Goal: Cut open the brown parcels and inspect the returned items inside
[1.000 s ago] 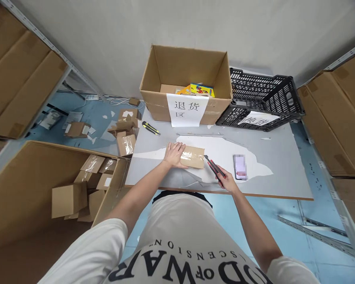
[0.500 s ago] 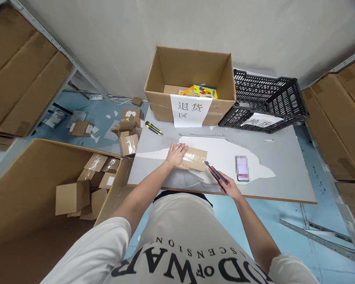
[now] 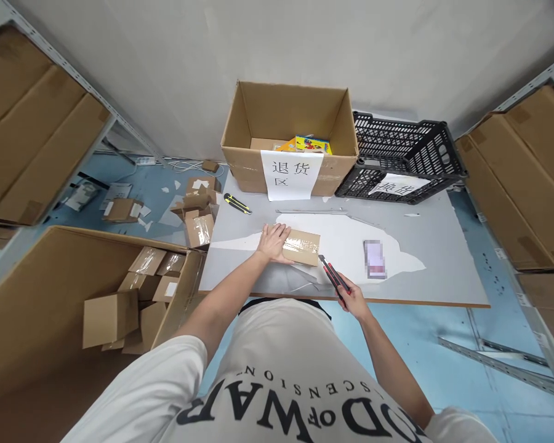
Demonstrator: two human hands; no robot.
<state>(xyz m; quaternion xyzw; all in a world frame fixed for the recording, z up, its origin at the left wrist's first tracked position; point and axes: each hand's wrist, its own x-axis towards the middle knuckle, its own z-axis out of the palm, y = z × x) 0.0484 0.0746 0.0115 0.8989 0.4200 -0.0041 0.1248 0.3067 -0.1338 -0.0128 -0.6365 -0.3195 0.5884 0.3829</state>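
A small cardboard box (image 3: 303,247) with shiny clear tape lies on the table in front of me. My left hand (image 3: 273,243) spans its left end, fingers over the far side and thumb at the near side, holding it against the tabletop. In my right hand (image 3: 351,298) is a red and black utility knife (image 3: 333,274). The knife's tip points at the box's near right corner; whether it touches the cardboard I cannot tell. A phone (image 3: 375,259) lies to the right of the knife.
A large labelled carton (image 3: 244,172) with colourful packages inside stands at the table's back, beside a black plastic crate (image 3: 409,154). A yellow and black utility knife (image 3: 237,203) lies at the back left. Left of the table (image 3: 457,271), a big carton (image 3: 28,295) holds several small boxes.
The camera view has shifted slightly. My right hand and the knife have drawn a little towards me and left. My left hand still holds the box.
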